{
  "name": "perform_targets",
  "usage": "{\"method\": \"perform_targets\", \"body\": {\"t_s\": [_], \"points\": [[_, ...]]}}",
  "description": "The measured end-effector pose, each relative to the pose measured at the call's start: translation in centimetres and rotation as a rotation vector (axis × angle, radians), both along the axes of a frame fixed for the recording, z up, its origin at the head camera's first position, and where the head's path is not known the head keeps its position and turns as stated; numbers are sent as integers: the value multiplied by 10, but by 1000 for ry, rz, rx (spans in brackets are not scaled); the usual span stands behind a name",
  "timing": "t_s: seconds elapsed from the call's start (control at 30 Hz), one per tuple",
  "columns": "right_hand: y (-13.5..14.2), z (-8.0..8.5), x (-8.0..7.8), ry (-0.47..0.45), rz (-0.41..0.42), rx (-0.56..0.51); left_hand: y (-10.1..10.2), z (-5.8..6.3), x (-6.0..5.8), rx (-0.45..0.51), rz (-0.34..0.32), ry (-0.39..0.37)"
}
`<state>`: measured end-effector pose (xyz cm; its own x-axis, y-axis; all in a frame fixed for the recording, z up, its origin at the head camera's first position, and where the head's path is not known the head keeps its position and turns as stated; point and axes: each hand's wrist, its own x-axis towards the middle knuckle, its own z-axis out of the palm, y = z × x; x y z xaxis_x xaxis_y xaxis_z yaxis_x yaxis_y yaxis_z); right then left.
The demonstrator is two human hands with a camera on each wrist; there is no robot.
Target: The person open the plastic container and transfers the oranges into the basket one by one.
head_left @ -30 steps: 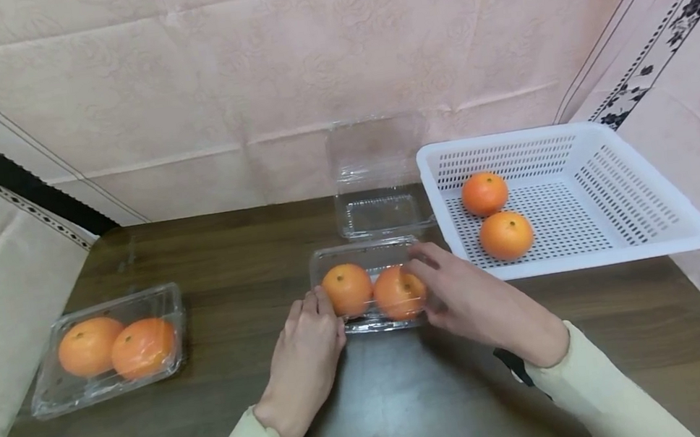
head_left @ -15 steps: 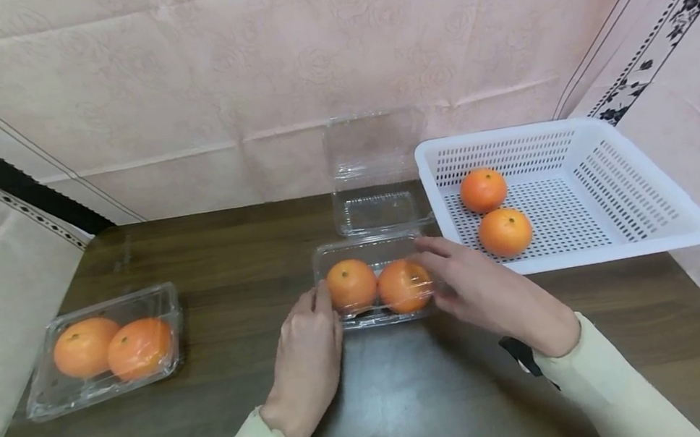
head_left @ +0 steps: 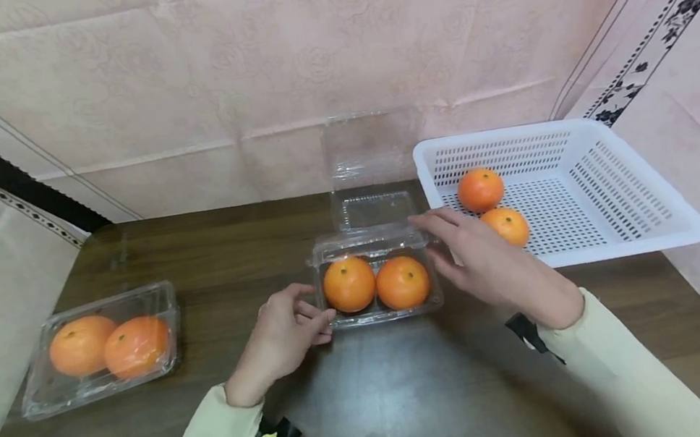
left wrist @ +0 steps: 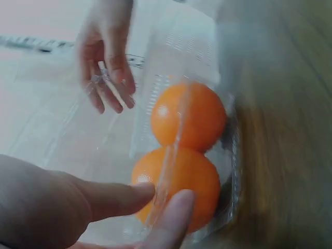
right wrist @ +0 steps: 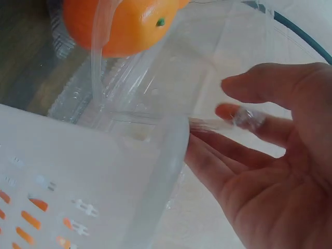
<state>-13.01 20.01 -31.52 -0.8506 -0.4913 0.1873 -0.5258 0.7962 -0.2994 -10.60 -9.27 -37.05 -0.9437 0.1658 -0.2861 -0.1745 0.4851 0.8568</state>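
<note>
The lid (head_left: 385, 234) is now tilting up off two oranges (head_left: 349, 284), so their clear box (head_left: 383, 316), at the basket (head_left: 641, 212)'s eight o'clock, is standing unclosed. The left hand (head_left: 284, 332) is easing outward, thumb and forefinger parted; the right hand (head_left: 480, 253) is hovering, fingers spread.

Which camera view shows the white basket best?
The head view. It shows almost the whole basket, with two oranges inside; the right hand hides only its front left corner. The right wrist view shows one corner close up, and the left wrist view only a blurred part near the top.
</note>
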Motion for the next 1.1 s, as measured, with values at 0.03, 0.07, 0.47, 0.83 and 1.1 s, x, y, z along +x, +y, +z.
{"method": "perform_targets", "body": {"t_s": [0.03,0.07,0.47,0.83,1.1], "points": [[1,2,-2,-3,-14,2,-2,-1,-2,51,4,-29],[1,3,-3,-7,-24,1,-3,-2,-3,101,7,-58],[6,16,-21,2,-30,56,-3,-15,-10,348,68,-152],[7,30,-33,2,-31,141,-1,-19,-13,396,82,-186],[8,40,-38,19,-16,203,-3,-20,-15,426,64,-223]]}}
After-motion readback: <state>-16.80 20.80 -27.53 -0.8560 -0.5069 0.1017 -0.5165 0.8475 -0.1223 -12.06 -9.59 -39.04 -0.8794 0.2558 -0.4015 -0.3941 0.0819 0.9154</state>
